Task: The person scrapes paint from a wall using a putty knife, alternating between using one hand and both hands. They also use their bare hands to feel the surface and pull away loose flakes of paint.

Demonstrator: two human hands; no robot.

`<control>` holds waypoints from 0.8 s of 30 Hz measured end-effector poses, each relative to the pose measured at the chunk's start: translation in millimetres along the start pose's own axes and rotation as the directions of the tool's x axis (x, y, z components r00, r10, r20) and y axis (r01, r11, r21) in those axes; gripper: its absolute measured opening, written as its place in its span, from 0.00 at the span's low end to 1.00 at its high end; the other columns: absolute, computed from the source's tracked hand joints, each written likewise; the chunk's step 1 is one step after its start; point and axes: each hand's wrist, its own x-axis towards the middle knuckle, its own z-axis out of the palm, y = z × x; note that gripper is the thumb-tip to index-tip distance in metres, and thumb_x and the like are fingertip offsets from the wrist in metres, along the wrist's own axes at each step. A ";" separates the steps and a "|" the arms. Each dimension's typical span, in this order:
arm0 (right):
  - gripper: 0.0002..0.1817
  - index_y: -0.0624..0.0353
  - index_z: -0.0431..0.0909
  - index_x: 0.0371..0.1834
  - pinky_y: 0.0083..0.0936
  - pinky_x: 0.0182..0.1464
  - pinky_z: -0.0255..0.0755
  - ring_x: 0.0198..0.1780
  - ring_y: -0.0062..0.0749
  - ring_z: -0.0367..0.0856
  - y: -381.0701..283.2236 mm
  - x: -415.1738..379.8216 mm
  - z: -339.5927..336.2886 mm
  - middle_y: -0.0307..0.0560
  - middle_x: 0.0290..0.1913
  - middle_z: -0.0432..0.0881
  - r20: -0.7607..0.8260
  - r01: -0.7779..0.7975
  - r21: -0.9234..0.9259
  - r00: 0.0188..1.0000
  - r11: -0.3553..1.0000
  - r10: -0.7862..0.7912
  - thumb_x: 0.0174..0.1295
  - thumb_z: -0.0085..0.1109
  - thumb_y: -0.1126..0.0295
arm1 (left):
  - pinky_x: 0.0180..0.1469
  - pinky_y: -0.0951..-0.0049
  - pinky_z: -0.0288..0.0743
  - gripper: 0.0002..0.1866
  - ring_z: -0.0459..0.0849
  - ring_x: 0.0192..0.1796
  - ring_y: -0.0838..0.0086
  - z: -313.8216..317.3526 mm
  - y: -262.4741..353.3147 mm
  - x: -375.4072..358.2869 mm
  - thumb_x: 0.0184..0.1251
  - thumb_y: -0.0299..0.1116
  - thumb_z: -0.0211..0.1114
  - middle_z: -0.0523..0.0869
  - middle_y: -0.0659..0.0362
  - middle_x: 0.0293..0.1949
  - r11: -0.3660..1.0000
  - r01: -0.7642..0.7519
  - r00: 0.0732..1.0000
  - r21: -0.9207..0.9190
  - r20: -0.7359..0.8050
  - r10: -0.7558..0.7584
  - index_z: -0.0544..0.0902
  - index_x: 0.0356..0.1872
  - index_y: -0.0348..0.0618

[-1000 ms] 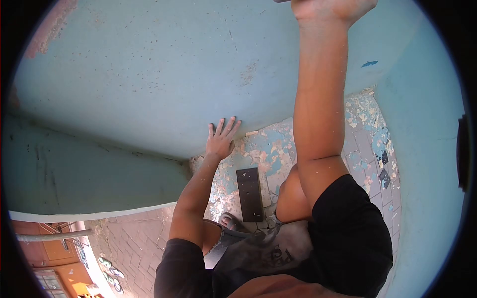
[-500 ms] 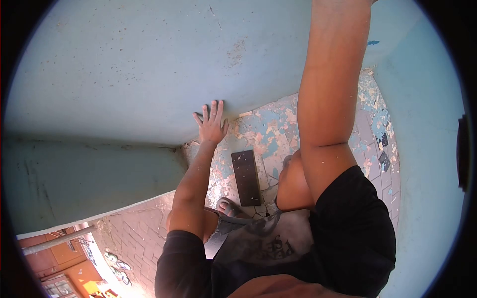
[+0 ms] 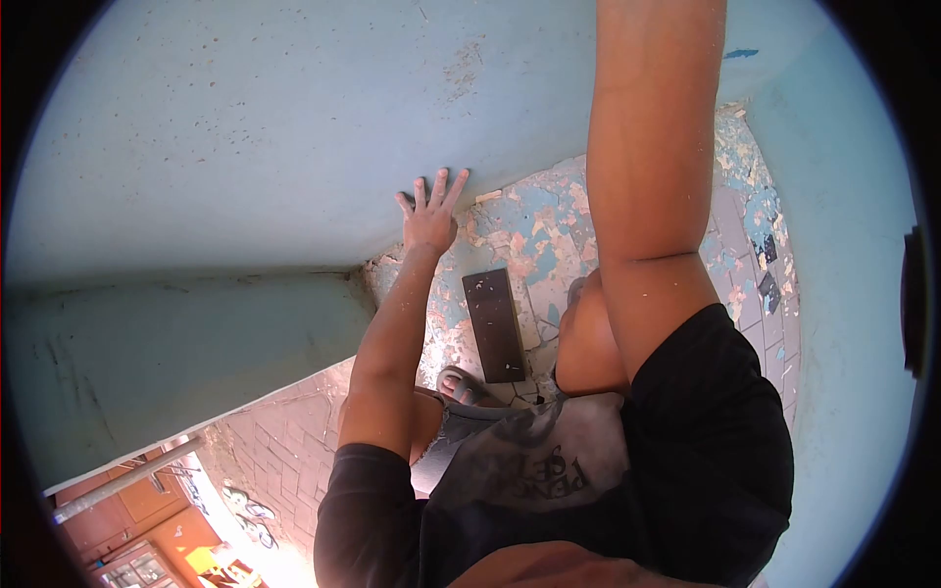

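My left hand point(image 3: 431, 214) lies against the light blue wall point(image 3: 245, 137), low down near its bottom edge, with the fingers spread and nothing held. My right arm reaches up past the top edge of the view, so my right hand is out of sight. Below my left hand, a dark rectangular board point(image 3: 494, 325) lies on the floor beside my sandalled foot. Flakes of pale and blue paint point(image 3: 534, 211) are scattered along the foot of the wall.
A lower blue-green wall section point(image 3: 186, 363) stands at the left, and another blue wall point(image 3: 843, 294) at the right. Brick paving point(image 3: 284, 446) stretches to the lower left, with several slippers point(image 3: 248, 505) and an orange cabinet point(image 3: 176, 534) beyond.
My left hand has shifted slightly up and right on the wall, its fingers still spread. The view has moved a little, and my right hand's edge at the top has gone out of view.
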 end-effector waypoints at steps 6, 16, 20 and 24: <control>0.43 0.65 0.40 0.83 0.21 0.31 0.73 0.29 0.22 0.71 -7.3 -8.3 2.0 0.47 0.35 0.73 0.022 -0.028 0.024 0.999 0.999 0.027 0.82 0.36 0.39 | 0.80 0.20 0.31 0.56 0.34 0.88 0.43 40.2 -2.4 -22.1 0.61 0.54 0.73 0.37 0.59 0.89 0.976 -0.214 0.956 0.036 0.215 0.202 0.50 0.87 0.64; 0.44 0.65 0.40 0.83 0.21 0.31 0.73 0.29 0.22 0.71 -16.5 -16.7 19.6 0.47 0.35 0.73 0.053 -0.077 0.101 0.996 0.992 0.071 0.82 0.35 0.39 | 0.83 0.52 0.58 0.50 0.63 0.83 0.52 125.7 -18.1 -19.1 0.60 0.57 0.75 0.70 0.48 0.79 0.771 0.175 0.871 -0.612 0.462 0.169 0.64 0.83 0.53; 0.44 0.65 0.40 0.83 0.20 0.31 0.73 0.29 0.22 0.71 -13.2 -16.1 33.0 0.48 0.35 0.74 0.080 -0.097 0.153 0.993 0.983 0.086 0.82 0.35 0.38 | 0.75 0.56 0.72 0.47 0.76 0.74 0.51 131.9 -3.3 -38.8 0.57 0.56 0.77 0.78 0.47 0.73 0.847 0.026 0.859 -0.532 0.446 0.254 0.72 0.76 0.48; 0.49 0.61 0.38 0.85 0.23 0.31 0.76 0.28 0.23 0.73 -8.5 -6.4 45.9 0.50 0.36 0.76 0.029 -0.087 0.159 0.996 0.983 0.084 0.80 0.37 0.33 | 0.67 0.55 0.78 0.38 0.83 0.67 0.51 188.4 13.7 -48.8 0.52 0.49 0.78 0.85 0.47 0.63 0.768 -0.074 0.899 -0.636 0.290 0.327 0.80 0.67 0.50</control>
